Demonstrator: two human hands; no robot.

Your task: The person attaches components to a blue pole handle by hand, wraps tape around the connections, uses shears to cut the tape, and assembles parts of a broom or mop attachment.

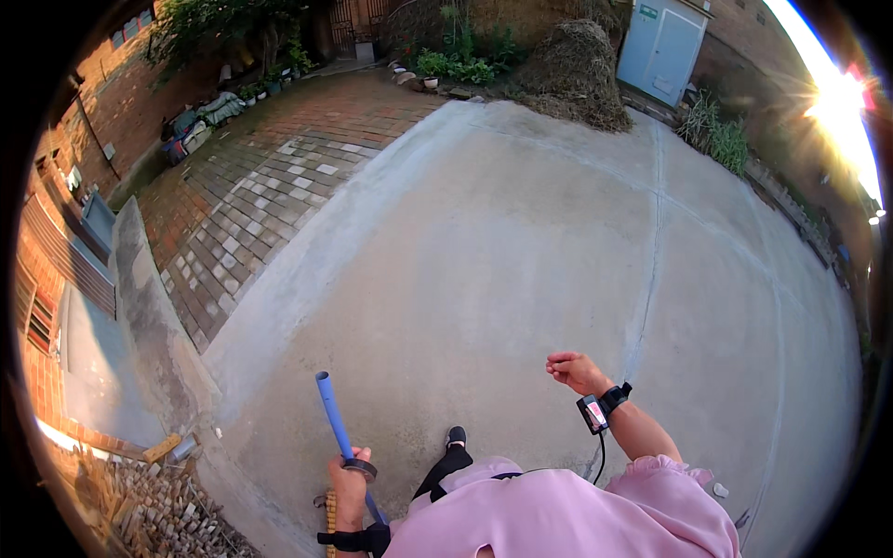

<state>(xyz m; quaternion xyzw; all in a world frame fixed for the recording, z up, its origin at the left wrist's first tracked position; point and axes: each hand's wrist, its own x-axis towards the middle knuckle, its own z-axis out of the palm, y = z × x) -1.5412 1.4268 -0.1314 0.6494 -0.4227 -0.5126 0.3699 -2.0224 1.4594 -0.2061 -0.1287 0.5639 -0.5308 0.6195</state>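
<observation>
My left hand is wrapped round a blue pipe, which slants up and away with its hollow end at the top. A dark ring, shaped like a roll of tape, sits at the same hand against the pipe. The pipe's lower end shows below the hand, near my body. Out in front to the right, my right hand hangs over the concrete with its fingers curled together. Whether anything small is between them is hidden. A small device is strapped to the right wrist.
Concrete ground spreads ahead, bordered on the left by brick paving. A low concrete edge runs along the left. Corn cobs are heaped at the lower left. A straw heap and a pale blue door stand far off.
</observation>
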